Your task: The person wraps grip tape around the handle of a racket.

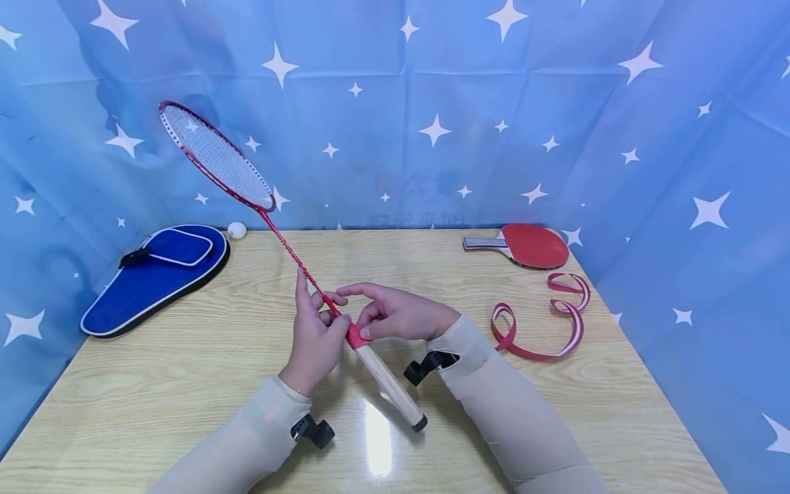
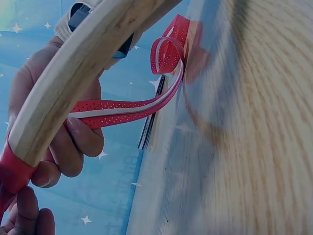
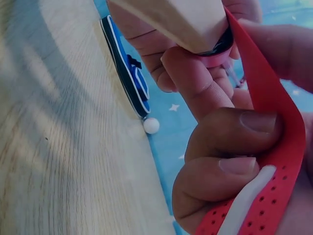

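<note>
A badminton racket [image 1: 286, 247] slants across the head view, its strung head raised at the upper left and its bare wooden handle [image 1: 385, 377] toward the front. My left hand [image 1: 315, 343] grips it around the lower shaft and the red cone above the handle. At the handle's upper end, my right hand [image 1: 401, 312] pinches a red perforated grip tape [image 3: 266, 98] with a white strip along it. The tape's end lies against the red section there, as the right wrist view shows. From the right hand, the loose grip tape [image 2: 127, 112] trails away in curls.
The tape's curls lie on the wooden table [image 1: 247, 357] to the right. Behind them is a red table tennis paddle [image 1: 537, 245]. A blue paddle case [image 1: 157, 281] and a white ball [image 1: 237, 230] lie at the left. A blue starry curtain [image 1: 370, 137] borders the table.
</note>
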### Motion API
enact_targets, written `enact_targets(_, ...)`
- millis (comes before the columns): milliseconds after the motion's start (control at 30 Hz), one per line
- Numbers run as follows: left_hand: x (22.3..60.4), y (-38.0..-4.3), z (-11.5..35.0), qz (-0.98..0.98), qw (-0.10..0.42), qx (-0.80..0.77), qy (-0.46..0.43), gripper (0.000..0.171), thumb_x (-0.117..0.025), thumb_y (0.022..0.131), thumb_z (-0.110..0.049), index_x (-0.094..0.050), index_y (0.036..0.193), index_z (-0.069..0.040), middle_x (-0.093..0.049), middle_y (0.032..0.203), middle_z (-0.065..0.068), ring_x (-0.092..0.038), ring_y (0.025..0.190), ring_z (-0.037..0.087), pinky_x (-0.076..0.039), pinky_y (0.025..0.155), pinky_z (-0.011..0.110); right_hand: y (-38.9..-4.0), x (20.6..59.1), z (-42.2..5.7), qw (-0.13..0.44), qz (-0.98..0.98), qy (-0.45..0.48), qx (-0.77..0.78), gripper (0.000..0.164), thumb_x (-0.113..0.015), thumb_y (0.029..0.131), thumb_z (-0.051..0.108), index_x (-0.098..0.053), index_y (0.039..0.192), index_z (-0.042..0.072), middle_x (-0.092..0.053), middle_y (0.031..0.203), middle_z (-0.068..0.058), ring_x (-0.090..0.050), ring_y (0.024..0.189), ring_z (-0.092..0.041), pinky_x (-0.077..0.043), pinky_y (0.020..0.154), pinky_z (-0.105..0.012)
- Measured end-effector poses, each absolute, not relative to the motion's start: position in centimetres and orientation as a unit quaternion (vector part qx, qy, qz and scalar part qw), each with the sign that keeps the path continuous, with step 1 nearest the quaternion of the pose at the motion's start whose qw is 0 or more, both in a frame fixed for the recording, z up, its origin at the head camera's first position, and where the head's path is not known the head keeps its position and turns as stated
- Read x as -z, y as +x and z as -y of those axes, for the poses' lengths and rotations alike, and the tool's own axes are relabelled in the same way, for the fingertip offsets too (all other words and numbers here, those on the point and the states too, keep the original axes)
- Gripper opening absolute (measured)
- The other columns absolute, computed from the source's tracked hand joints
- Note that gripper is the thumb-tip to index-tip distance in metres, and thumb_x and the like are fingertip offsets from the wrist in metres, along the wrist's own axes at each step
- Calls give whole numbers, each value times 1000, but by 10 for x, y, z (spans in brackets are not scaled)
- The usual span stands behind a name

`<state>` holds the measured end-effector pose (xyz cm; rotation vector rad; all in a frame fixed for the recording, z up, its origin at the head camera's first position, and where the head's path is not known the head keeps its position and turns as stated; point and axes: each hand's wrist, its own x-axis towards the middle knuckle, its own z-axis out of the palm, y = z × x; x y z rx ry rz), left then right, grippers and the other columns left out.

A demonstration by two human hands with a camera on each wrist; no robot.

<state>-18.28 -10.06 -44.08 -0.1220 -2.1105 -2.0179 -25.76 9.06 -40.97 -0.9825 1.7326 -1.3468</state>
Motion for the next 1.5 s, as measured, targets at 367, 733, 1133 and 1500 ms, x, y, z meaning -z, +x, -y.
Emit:
enact_targets(367,443,-184,101,710,115,693,-44,111,-56,90,13,11,170,-24,-59,112,13,-59,64,21,-58,59,25,-256,412,-88,362,-649,-385,548,77,-63,98,-8,-29,164,11,-76,108,-15,-73,102,-19,-57,102,-36)
enact_targets(733,444,-185,102,700,111,703,-54,110,-53,89,15,10,170,-26,-60,112,14,-61,69,23,-60,62,26,-254,411,-87,357,-663,-368,546,79,-65,96,-6,-29,164,14,-77,107,-17,-73,100,-21,-57,97,-33)
enact_targets(1133,444,-184,103,695,107,709,-51,105,-50,92,14,9,170,-25,-60,118,21,-63,76,21,-60,69,23,-254,412,-86,356,-677,-366,530,83,-63,99,-4,-23,169,16,-78,106,-14,-74,101,-20,-56,101,-33)
enact_targets(1500,443,-187,103,706,91,701,-47,111,-58,91,11,10,169,-28,-61,111,15,-58,63,16,-54,61,21,-254,414,-85,335,-680,-362,542,77,-67,96,-4,-33,162,13,-74,100,-10,-71,93,-20,-58,93,-31)
